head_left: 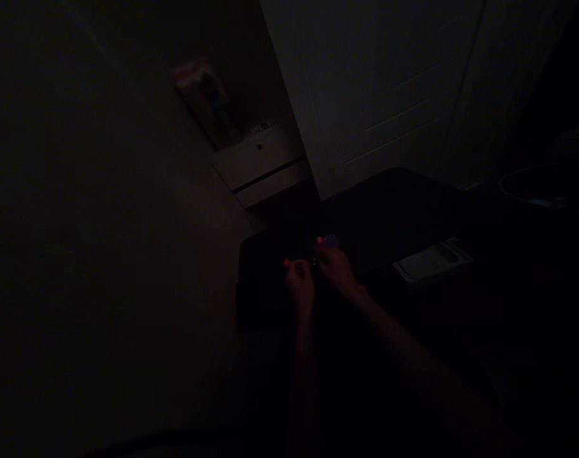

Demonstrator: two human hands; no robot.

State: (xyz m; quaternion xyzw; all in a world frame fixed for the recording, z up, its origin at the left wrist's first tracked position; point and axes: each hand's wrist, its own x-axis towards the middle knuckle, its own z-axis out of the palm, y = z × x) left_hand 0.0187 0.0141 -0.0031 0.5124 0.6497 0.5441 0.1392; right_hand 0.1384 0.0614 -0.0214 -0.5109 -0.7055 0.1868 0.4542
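Observation:
The room is very dark. My left hand (301, 285) is closed in a pinch at a small glowing red thing (286, 262), too dim to name. Close to its right, my right hand (335, 267) has its fingers closed at a small purple object (331, 242). Another glowing red spot (319, 240) shows at the left side of that purple object. Tiny yellowish specks (314, 261) gleam between the two hands. Both hands are over the dark tabletop, and the fingers' details are mostly lost in shadow.
A flat printed sheet or booklet (432, 261) lies right of my hands on the dark table (389, 210). Behind stand a pale drawer unit (265, 168) with an upright box (206, 102) on it, and a large pale panel (375, 83). A wall (103, 222) rises at left.

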